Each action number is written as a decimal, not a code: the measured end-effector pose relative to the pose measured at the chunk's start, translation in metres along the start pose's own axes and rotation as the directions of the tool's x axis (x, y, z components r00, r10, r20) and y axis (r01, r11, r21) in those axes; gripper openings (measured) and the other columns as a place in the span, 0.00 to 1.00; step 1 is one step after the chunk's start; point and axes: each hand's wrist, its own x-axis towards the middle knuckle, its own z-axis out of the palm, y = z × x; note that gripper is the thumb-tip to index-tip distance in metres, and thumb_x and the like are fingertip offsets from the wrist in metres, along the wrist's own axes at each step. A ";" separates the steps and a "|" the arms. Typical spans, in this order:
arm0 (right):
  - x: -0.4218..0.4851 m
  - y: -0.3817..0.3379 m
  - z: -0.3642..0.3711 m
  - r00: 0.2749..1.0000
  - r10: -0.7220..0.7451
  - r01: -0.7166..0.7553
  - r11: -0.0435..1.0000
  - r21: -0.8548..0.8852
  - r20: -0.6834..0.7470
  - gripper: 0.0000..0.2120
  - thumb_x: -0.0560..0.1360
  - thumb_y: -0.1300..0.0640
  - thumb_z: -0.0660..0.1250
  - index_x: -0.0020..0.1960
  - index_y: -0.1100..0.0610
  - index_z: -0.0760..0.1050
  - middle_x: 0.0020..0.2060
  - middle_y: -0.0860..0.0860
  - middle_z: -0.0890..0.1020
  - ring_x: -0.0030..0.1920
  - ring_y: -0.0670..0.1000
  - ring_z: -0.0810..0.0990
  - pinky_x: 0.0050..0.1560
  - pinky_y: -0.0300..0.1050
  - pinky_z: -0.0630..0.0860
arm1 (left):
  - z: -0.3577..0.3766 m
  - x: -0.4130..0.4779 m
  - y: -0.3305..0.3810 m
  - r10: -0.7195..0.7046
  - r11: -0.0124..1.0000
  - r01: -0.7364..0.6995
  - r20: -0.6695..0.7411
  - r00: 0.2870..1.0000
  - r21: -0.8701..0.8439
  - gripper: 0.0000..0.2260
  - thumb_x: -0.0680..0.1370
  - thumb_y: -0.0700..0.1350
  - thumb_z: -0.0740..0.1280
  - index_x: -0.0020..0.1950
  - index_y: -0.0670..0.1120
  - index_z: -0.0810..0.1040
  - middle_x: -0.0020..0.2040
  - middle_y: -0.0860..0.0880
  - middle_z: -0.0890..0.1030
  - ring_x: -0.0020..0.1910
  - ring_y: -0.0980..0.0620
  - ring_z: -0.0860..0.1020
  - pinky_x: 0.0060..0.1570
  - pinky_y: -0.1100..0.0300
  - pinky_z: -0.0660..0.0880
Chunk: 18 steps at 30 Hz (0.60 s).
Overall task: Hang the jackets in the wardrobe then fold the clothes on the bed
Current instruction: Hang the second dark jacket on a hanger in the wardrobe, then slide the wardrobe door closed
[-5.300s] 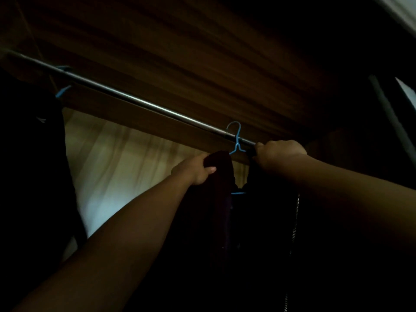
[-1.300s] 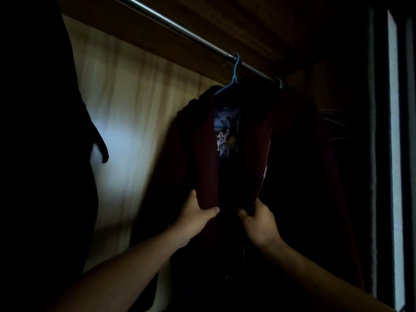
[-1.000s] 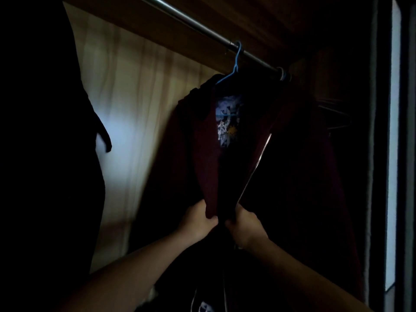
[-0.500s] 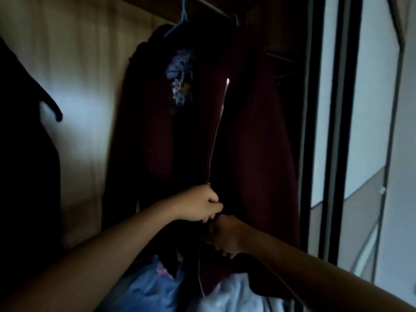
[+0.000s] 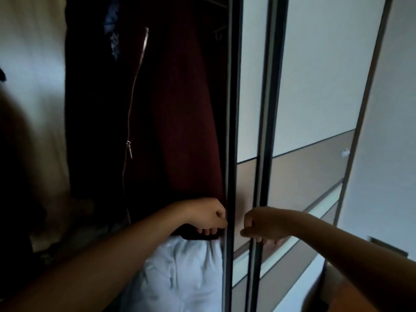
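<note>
The maroon jacket [image 5: 180,109] hangs inside the dark wardrobe, its silver zip [image 5: 129,149] closed partway up; hanger and rail are out of view. My left hand [image 5: 206,218] is at the jacket's lower right hem, fingers curled under the dark fabric, right beside the wardrobe's door frame [image 5: 231,109]. My right hand [image 5: 262,226] is just outside the wardrobe, its fingers curled round the dark edge of the sliding door [image 5: 263,131].
A pile of pale clothes [image 5: 180,278] lies under the jacket on the wardrobe floor. Another dark garment [image 5: 15,165] hangs at the left. Sliding door panels [image 5: 315,86] fill the right side. A brown wooden surface [image 5: 353,296] shows at the bottom right.
The view dropped and swung right. Both hands left the zip at the jacket's middle; the left went to the right hem, the right moved out onto the sliding door's edge.
</note>
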 end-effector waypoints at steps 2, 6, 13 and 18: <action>0.000 0.020 0.002 0.997 -0.048 0.040 0.990 -0.134 -0.056 0.16 0.80 0.43 0.64 0.57 0.56 0.77 0.51 0.56 0.83 0.48 0.57 0.84 0.48 0.50 0.83 | 0.022 0.011 -0.009 -0.043 0.999 0.043 -0.064 0.997 0.001 0.10 0.80 0.49 0.66 0.48 0.44 0.80 0.37 0.50 0.81 0.33 0.52 0.79 0.30 0.60 0.76; 0.006 0.039 0.013 0.991 -0.114 0.094 0.967 -0.239 -0.071 0.21 0.80 0.42 0.63 0.63 0.56 0.76 0.60 0.55 0.79 0.59 0.56 0.79 0.57 0.47 0.76 | 0.056 0.027 -0.035 -0.154 0.987 0.144 -0.186 0.970 -0.066 0.09 0.78 0.52 0.70 0.52 0.48 0.75 0.42 0.51 0.79 0.39 0.51 0.80 0.40 0.51 0.81; 0.015 0.036 0.017 0.981 -0.188 0.171 0.960 -0.221 -0.056 0.21 0.81 0.42 0.63 0.68 0.54 0.73 0.64 0.55 0.77 0.62 0.55 0.76 0.62 0.49 0.74 | 0.062 0.054 -0.027 -0.152 0.928 -0.025 -0.439 0.885 -0.373 0.19 0.76 0.47 0.75 0.64 0.50 0.73 0.50 0.48 0.83 0.46 0.55 0.83 0.47 0.60 0.80; 0.016 0.032 0.018 0.977 -0.207 0.194 0.958 -0.213 -0.043 0.22 0.81 0.42 0.62 0.69 0.54 0.72 0.66 0.55 0.76 0.64 0.56 0.75 0.63 0.49 0.73 | 0.070 0.061 -0.020 -0.171 0.914 -0.073 -0.543 0.822 -0.399 0.12 0.76 0.43 0.74 0.51 0.56 0.73 0.40 0.58 0.79 0.36 0.65 0.79 0.36 0.73 0.73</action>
